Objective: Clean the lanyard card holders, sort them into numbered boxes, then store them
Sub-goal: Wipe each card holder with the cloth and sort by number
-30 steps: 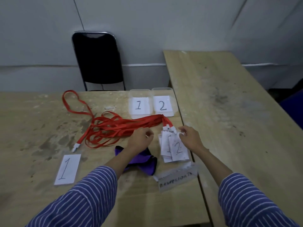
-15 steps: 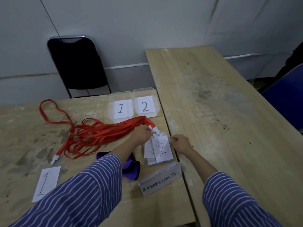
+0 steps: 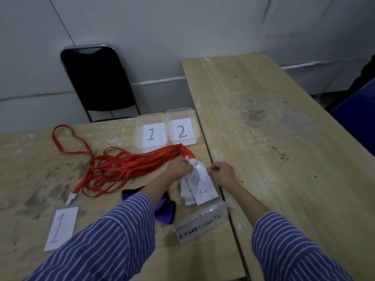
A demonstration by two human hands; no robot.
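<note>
A small stack of card holders (image 3: 199, 187), the top one marked 2, lies near the right edge of the left table (image 3: 30, 179), between the person's two hands. The left hand (image 3: 178, 167) pinches the white clip end at the far top of the stack, where the red lanyards (image 3: 125, 167) join and trail off to the left. The right hand (image 3: 222, 173), fingers curled, touches the stack's right edge; whether it grips is unclear. Two clear boxes labelled 1 (image 3: 151, 131) and 2 (image 3: 181, 126) sit just beyond. A purple cloth (image 3: 165, 211) lies nearer, under the left forearm.
</note>
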